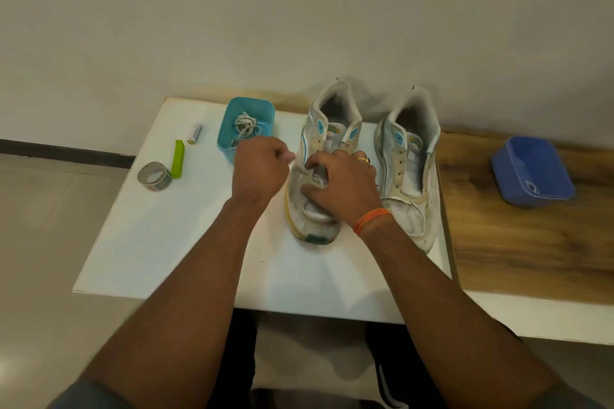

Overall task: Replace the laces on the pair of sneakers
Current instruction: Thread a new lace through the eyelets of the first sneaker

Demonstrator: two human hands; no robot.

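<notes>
1. Head view: white table (172,259) against a pale wall, wood-grain top to its right
2. Left sneaker (320,173), worn white with teal accents, beside the right sneaker (407,169); teal box (246,126) with old laces left of it
3. Left hand (259,169) curled, pinching a lace end just left of the sneaker; right hand (345,183) grips its eyelet area

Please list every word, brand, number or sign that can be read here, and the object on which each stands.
None can be read.
battery: print on its body, too small.
tape roll: marks on its side, blurred.
blue tub: small label on its wall, blurred.
</notes>
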